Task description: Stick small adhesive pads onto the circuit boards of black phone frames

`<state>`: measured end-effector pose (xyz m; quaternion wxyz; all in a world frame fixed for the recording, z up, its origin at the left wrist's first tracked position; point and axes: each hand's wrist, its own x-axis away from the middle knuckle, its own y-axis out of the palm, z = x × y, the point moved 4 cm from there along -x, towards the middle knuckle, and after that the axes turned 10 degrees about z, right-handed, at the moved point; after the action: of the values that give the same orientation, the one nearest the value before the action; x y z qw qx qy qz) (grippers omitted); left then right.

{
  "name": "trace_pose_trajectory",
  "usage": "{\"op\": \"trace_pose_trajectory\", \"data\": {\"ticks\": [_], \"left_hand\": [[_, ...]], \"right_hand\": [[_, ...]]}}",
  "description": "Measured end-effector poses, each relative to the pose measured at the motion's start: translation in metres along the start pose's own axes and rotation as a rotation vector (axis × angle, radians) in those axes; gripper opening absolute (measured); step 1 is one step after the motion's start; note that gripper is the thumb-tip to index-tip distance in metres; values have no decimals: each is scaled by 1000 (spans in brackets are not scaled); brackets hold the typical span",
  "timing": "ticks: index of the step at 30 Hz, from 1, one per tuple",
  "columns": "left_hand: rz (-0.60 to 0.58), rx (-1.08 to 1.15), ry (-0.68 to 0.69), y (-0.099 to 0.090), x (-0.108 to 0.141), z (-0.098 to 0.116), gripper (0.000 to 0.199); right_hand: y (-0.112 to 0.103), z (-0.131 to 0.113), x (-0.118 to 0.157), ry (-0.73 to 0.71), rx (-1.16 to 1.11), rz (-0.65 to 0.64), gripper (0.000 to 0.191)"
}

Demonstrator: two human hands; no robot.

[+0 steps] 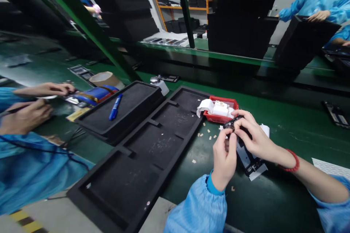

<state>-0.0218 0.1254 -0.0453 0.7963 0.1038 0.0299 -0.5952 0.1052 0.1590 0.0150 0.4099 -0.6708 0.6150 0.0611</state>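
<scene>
In front of me a black and silver phone frame (244,153) is tilted up off the bench at its top end. My right hand (255,136), a red bead bracelet at its wrist, has its fingers closed round the dark top end. From the near side, my left hand (225,158) pinches the same end with thumb and fingers; any small part between the fingertips is hidden. Just beyond my hands stands a red bin (222,118) with white label rolls. Small tan paper pieces (209,131) lie scattered on the green bench (197,180) left of my hands.
A long black foam tray (147,156) lies to my left; a stacked foam tray (133,103) with a blue marker (116,107) sits beyond it. A co-worker's hands (30,114) work at far left. Another phone frame (335,113) rests at right. A green post (87,25) slants across.
</scene>
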Motion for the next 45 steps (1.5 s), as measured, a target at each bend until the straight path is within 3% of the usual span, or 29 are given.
{"op": "trace_pose_trajectory", "data": {"ticks": [5,9,12,20,27,30,33,35,39,45], "left_hand": [[-55,61,-142,6,-1,-9,5],[-66,127,-207,9,-2,-12,35],[-18,165,-228,6,-5,-12,49],[78,236,-232,3,0,-3,44],[110,150,-77,0,2,8,33],[141,140,-49,-1,3,10,32],[187,100,3,-2,7,15,29],[219,57,62,-3,10,20,28],[271,-42,225,-6,17,29,29],[326,-42,325,-8,20,32,37]], "right_hand": [[7,37,-74,134,-54,-21,17],[44,73,-122,195,-49,-219,9],[53,85,-133,224,-48,-212,5],[11,73,-100,252,-114,-90,12],[24,76,-103,253,-109,-54,17],[7,55,-88,197,-114,63,9],[-22,14,-49,100,-79,228,2],[-34,-12,-19,101,-19,263,7],[-31,-39,18,207,4,216,9],[-15,-37,20,277,-64,220,10]]}}
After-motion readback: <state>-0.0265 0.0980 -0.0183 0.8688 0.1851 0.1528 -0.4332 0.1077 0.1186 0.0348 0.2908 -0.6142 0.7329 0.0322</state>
